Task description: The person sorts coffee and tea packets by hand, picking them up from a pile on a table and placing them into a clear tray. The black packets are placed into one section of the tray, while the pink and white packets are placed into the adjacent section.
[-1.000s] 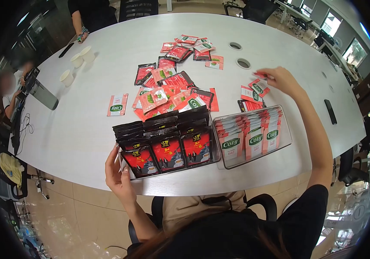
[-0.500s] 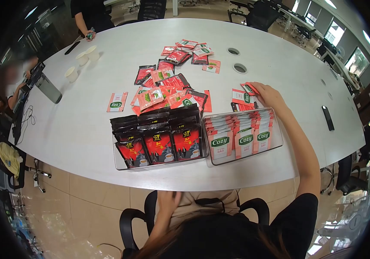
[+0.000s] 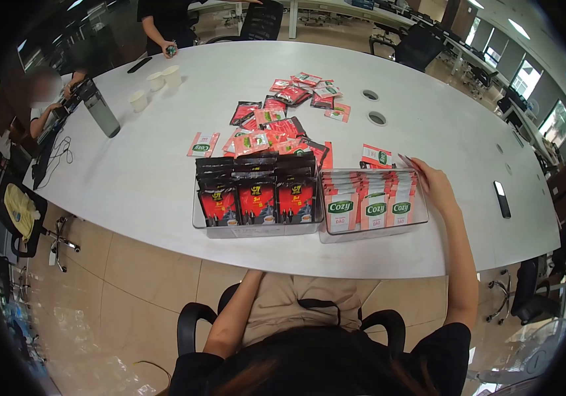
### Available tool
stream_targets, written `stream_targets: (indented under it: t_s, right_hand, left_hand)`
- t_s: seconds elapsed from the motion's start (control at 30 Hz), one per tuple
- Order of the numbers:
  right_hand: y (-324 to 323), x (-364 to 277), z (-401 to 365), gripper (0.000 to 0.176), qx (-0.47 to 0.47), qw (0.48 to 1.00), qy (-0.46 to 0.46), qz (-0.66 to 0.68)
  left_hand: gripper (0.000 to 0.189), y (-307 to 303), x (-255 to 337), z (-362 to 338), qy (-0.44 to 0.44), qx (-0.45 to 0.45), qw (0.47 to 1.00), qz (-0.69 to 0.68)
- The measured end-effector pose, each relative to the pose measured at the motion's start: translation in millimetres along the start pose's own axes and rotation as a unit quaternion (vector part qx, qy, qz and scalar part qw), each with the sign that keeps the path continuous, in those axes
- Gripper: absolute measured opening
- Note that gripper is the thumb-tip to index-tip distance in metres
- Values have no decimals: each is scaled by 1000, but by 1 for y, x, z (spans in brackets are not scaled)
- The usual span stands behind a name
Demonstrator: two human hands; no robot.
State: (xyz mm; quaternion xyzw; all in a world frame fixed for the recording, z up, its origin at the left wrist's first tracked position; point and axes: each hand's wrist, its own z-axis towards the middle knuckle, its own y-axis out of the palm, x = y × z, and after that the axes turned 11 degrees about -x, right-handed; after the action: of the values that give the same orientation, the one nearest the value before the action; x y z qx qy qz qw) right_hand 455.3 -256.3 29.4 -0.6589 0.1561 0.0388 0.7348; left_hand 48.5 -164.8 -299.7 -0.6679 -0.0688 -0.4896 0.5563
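White table: fills most of the view, paper cups and a bottle way off left.
Right hand: by the back right corner of the right bin, fingers bunched pretty narrow. Can't tell if there's a packet pinched in there, tbh.
Left hand: hidden past the near table edge, only the left forearm shows, so no clue what it's doing.
Cozy packets: standing in rows in the right bin.
G7 packets: upright in the left bin, right beside it.
Strays: a couple of loose packets just behind the right bin, plus a messy mixed pile farther back.
Risks: imo a wrist bump could shift the unheld bin, and grabbing from overlapping strays could snag the wrong kind.
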Motion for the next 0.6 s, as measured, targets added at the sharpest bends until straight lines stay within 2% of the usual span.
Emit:
stream_targets:
  t_s: [0.1, 0.17, 0.27, 0.3, 0.37, 0.4, 0.47, 0.5, 0.53, 0.57, 0.6]
  right_hand:
    - [6, 8, -17, 35, 72, 994, -54, 63]
    - [-1, -1, -33, 35, 97, 992, -22, 75]
    - [-15, -18, -56, 36, 140, 986, 33, 89]
    - [-19, -22, -65, 36, 153, 982, 53, 93]
    - [-28, -42, -83, 37, 195, 973, 33, 118]
    - [-30, -56, -92, 38, 215, 968, 23, 130]
    - [-28, -85, -109, 41, 264, 955, -60, 117]
    - [-27, -104, -118, 43, 287, 946, -101, 111]
    - [-36, -137, -132, 48, 241, 956, -122, 114]
    - [-33, -149, -137, 51, 240, 951, -191, 41]
    - [-25, -156, -147, 51, 226, 948, -218, 46]
  left_hand:
    - [37, 14, 2, -11, 30, 19, 999, -18]
    - [38, 18, 9, -22, 27, 21, 998, -46]
    - [37, -12, 47, -31, -10, 9, 996, -90]
    - [39, -19, 51, -37, 15, 18, 998, -60]
    - [44, -29, 58, -51, 64, 33, 997, -1]
    - [46, -36, 71, -56, 34, -50, 995, -80]
    - [52, -57, 105, -74, -26, -216, 948, -233]
    - [55, -72, 131, -84, -1, -259, 921, -289]
    - [58, -89, 163, -91, 23, -301, 889, -344]
    - [62, -102, 189, -96, 48, -341, 852, -395]
    - [65, -111, 205, -99, 64, -346, 819, -453]
